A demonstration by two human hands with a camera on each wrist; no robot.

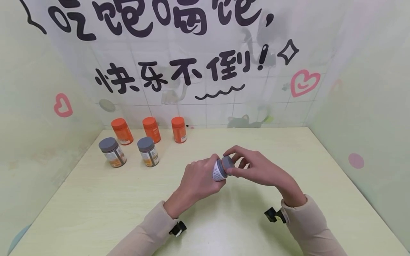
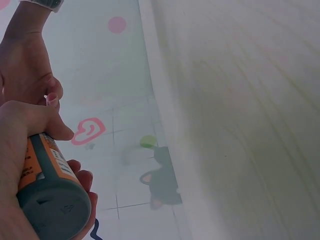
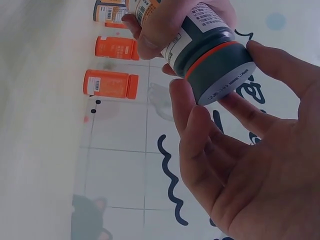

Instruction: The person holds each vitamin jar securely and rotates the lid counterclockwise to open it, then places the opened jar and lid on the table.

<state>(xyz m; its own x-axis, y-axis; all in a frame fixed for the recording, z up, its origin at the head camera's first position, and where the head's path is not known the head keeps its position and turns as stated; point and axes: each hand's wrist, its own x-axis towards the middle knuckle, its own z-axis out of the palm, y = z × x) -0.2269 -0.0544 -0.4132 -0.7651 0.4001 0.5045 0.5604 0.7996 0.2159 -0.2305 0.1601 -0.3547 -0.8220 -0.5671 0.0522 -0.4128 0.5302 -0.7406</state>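
Above the table's middle, my left hand [image 1: 198, 179] grips the body of a grey-green pill bottle [image 1: 219, 172] with a white and orange label. The bottle is tilted, its grey cap [image 1: 228, 165] toward the right. Thumb and fingers of my right hand [image 1: 257, 170] hold the cap's rim. A thin orange ring [image 3: 212, 58] shows beneath the cap in the right wrist view; whether the cap is loose I cannot tell. In the left wrist view the dark bottle base [image 2: 55, 210] faces the camera, and the cap is hidden.
On the table [image 1: 96, 206], at the back left, stand three orange bottles, the left [image 1: 122, 132], middle [image 1: 152, 131] and right [image 1: 179, 131]. Two grey-capped bottles, the left [image 1: 113, 154] and right [image 1: 148, 153], stand before them. Behind rises a printed wall curtain [image 1: 217, 110].
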